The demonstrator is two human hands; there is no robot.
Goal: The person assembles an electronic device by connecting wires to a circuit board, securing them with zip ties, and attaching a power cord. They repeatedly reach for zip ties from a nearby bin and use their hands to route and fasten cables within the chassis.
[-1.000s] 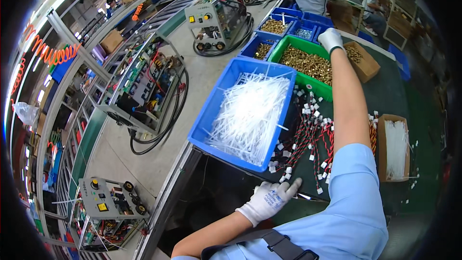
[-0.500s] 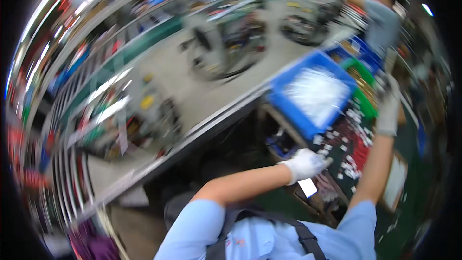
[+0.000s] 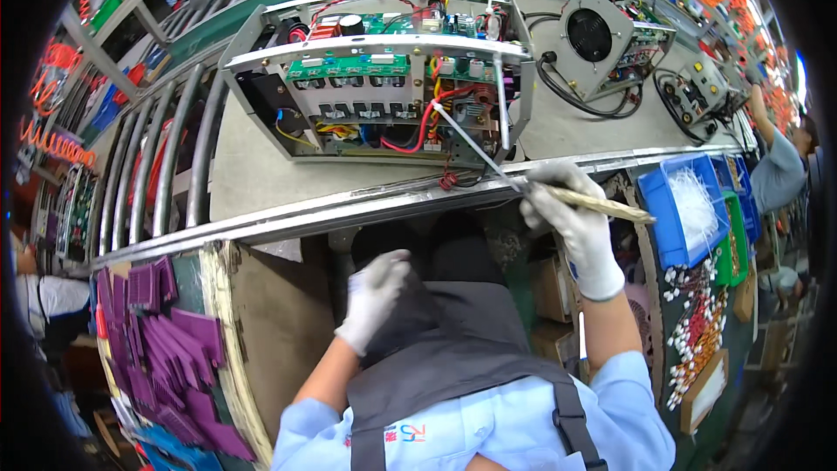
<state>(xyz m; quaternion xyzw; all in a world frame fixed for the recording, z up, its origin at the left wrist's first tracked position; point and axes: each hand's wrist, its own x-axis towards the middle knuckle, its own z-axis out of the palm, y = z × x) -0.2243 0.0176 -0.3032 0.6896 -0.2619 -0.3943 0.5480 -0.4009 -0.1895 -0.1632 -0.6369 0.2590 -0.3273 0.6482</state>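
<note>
The white-gloved right hand (image 3: pixel 567 216) is gripping a yellowish rod-shaped handle (image 3: pixel 610 206); its fingers hide whether the thin pale strip (image 3: pixel 475 147), reaching into an open grey metal chassis (image 3: pixel 384 46) on the surface (image 3: pixel 253 176), joins it. The blurred, white-gloved left hand (image 3: pixel 375 295): closed or not, I cannot tell.

Bright, fairly even light covers the counter (image 3: pixel 248 166) before me and glints along the steel rollers (image 3: pixel 179 157). My white-gloved right grip (image 3: pixel 573 225) looks reasonably sharp, while the white strips (image 3: pixel 695 209) nearly wash out. Deep shadow pools beneath the counter's edge. Toward my view's black rim, shapes bend and distant detail softens.
</note>
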